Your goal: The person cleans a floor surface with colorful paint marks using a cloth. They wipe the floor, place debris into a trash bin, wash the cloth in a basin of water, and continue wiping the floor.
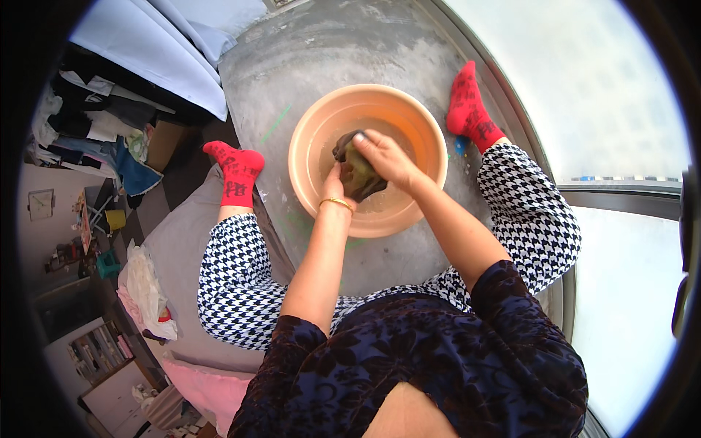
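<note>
An orange plastic basin holding cloudy water stands on a grey concrete ledge between my legs. Over the basin, a wet cloth, olive green with dark parts, is bunched between both hands. My left hand, with a gold bangle at the wrist, grips its lower left side. My right hand holds the upper right side, thumb on top of the fabric. The fingers under the cloth are partly hidden.
A window and its frame run along the right. A bed with a grey cover and a pink pillow lies at the left. Piled clothes and a pale curtain are at the upper left. My red-socked feet flank the basin.
</note>
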A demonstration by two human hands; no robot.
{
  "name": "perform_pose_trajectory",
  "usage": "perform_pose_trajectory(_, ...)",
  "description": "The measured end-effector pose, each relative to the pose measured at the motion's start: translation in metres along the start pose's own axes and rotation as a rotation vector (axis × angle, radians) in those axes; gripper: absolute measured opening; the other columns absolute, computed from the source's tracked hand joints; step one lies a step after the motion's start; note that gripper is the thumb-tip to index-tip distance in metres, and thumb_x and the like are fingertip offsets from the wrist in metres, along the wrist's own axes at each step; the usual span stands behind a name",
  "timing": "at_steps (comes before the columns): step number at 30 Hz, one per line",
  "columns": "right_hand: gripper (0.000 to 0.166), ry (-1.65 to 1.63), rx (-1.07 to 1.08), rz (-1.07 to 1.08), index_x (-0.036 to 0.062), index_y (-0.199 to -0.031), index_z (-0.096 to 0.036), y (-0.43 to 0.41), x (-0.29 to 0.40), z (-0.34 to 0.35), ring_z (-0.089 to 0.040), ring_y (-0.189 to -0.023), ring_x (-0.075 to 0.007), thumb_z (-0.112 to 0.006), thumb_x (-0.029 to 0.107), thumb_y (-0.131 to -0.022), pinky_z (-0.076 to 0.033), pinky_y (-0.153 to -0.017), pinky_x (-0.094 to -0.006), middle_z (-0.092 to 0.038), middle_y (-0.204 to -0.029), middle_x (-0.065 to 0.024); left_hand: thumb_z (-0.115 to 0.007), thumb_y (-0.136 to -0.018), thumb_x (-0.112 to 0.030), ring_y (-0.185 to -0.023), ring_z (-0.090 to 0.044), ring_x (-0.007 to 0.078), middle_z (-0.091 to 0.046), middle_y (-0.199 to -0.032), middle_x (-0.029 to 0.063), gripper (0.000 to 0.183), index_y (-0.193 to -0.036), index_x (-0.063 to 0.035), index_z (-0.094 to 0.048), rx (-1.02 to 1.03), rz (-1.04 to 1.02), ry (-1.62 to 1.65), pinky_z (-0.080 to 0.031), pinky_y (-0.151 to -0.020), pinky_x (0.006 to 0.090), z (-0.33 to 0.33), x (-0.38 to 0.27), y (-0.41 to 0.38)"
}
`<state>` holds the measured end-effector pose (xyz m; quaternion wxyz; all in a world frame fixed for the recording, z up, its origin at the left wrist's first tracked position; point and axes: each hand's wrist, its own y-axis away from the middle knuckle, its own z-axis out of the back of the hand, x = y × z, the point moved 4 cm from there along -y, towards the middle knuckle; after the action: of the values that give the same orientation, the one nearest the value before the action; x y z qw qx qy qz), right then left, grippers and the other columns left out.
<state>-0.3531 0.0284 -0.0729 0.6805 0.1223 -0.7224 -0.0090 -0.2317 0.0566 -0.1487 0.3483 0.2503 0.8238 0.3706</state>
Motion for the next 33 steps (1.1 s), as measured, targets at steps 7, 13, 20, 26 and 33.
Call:
perform_pose_trajectory(7, 0.035, 1.108, -0.405, -0.218, 0.0094, -0.110, -0.044, -0.005, -0.028, 0.038, -0.052, -0.092, -0.0375, -0.049, 0.031, -0.082, -0.044, -0.075, -0.0451, -0.049, -0.102, -0.0207, -0.047, -0.084, -0.033, -0.113, -0.038, 0.0254, -0.035, -0.128, 0.0072, 0.049, -0.126, -0.0143, -0.032, -0.323, -0.270, -0.272, -0.036, -0.085, 0.0511, 0.003, -0.014, 0.036)
perform_pose_trajectory(13, 0.037, 0.620, -0.192, -0.370, 0.0075, -0.106, -0.047, 0.008, -0.064, -0.018, -0.054, -0.089, -0.0378, -0.052, 0.032, -0.078, -0.043, -0.078, -0.0426, -0.053, -0.098, -0.0254, -0.035, -0.084, -0.054, -0.118, -0.030, 0.0321, -0.028, -0.131, 0.0132, 0.058, -0.128, -0.0168, -0.028, -0.109, 0.076, 0.012, -0.028, -0.085, 0.0654, -0.017, 0.001, 0.032)
perform_pose_trajectory(20, 0.030, 0.464, -0.149, 0.019, 0.0047, -0.076, -0.056, 0.043, 0.023, -0.058, -0.057, -0.069, -0.0347, -0.052, 0.034, -0.080, -0.044, -0.064, -0.0413, -0.059, -0.071, -0.0171, -0.043, -0.084, -0.046, -0.080, -0.055, 0.0212, -0.057, -0.088, 0.0073, 0.040, -0.095, -0.0096, -0.053, 0.268, -0.036, -0.031, -0.047, -0.069, 0.0359, 0.004, -0.009, -0.013)
perform_pose_trajectory(26, 0.024, 1.028, -0.306, 0.148, 0.0072, -0.075, -0.053, -0.005, -0.009, -0.001, -0.058, -0.071, -0.0303, -0.048, 0.030, -0.081, -0.048, -0.062, -0.0427, -0.058, -0.077, -0.0125, -0.045, -0.083, -0.043, -0.101, -0.050, 0.0220, -0.054, -0.107, 0.0064, 0.043, -0.110, -0.0103, -0.049, -0.019, -0.235, -0.185, -0.040, -0.085, 0.0416, -0.012, -0.011, -0.008)
perform_pose_trajectory(33, 0.029, 0.969, -0.354, -0.196, 0.0102, -0.101, -0.049, -0.003, -0.057, 0.007, -0.056, -0.083, -0.0353, -0.052, 0.027, -0.077, -0.046, -0.071, -0.0419, -0.052, -0.096, -0.0193, -0.033, -0.086, -0.051, -0.126, -0.017, 0.0361, -0.014, -0.139, 0.0060, 0.057, -0.135, -0.0298, -0.013, -0.205, 0.103, -0.079, -0.015, -0.091, 0.0666, -0.020, -0.012, 0.031)
